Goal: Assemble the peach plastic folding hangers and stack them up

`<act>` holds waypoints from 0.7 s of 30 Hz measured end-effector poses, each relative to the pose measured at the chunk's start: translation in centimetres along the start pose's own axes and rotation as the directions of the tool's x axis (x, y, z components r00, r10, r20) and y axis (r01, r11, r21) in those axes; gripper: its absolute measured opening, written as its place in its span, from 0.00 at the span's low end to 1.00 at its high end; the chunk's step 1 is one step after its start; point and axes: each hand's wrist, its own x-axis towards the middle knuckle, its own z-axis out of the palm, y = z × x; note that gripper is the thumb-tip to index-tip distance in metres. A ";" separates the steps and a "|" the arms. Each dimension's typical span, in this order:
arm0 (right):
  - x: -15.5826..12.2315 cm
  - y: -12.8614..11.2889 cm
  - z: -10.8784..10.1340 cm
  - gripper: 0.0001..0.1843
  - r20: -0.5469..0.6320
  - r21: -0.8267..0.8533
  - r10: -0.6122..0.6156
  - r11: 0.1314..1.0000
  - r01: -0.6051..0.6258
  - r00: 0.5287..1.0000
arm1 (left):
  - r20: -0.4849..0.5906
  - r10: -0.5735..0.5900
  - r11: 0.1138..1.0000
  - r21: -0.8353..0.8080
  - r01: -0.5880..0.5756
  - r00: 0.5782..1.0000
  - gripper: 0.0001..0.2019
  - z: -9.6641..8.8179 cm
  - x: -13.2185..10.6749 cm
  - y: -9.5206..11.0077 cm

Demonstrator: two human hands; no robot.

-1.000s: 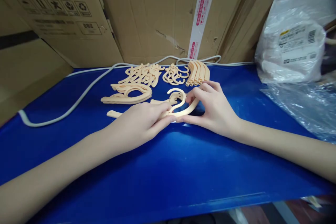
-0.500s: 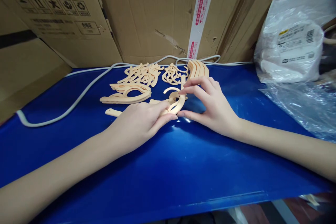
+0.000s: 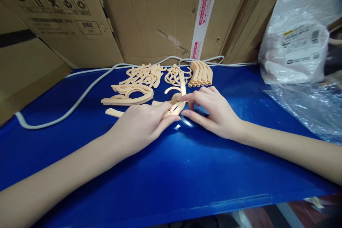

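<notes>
My left hand (image 3: 143, 124) lies over a peach plastic hanger piece (image 3: 113, 112) on the blue table top (image 3: 171, 164), its fingers pressed together on the part near the middle. My right hand (image 3: 211, 112) pinches a curved peach arm (image 3: 182, 91) that stands swung up toward the back, thumb and forefinger on its lower end. A small hook piece (image 3: 172, 89) sits between the hands' fingertips and the far piles.
Behind lie piles of peach parts: finished hangers (image 3: 129, 94), loose arms (image 3: 144, 74), hooks (image 3: 173, 74), stacked curved pieces (image 3: 201, 73). A white cable (image 3: 66, 112) crosses the left. Cardboard boxes (image 3: 160, 14) form the back wall; plastic bags (image 3: 296, 42) sit right.
The curved arm in my right hand has swung from lying sideways to pointing away toward the piles. My right fingers drew closer to the left hand; the left hand barely moved.
</notes>
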 end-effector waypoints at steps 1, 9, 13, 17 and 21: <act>0.0 0.0 0.0 0.15 0.016 0.006 -0.002 1.000 0.002 1.000 | -0.011 0.007 1.000 0.006 -0.007 1.000 0.23 0.1 0.0 0.0; 0.1 0.0 0.1 0.16 0.035 -0.013 -0.030 0.999 0.030 0.999 | -0.071 0.071 0.997 0.039 -0.068 0.995 0.24 0.3 -0.3 0.0; 0.0 0.1 0.2 0.16 0.040 -0.022 -0.023 0.999 0.024 0.999 | -0.074 0.065 0.997 0.051 -0.062 0.995 0.22 0.2 -0.3 0.3; 0.0 0.0 0.1 0.15 0.039 -0.033 -0.014 0.999 0.015 0.999 | -0.111 0.109 0.991 0.087 -0.099 0.988 0.21 0.3 -0.4 0.3; 0.1 0.0 0.1 0.13 0.043 0.006 0.013 1.000 -0.014 0.999 | -0.165 0.177 0.982 0.099 -0.162 0.970 0.19 0.4 -0.4 0.1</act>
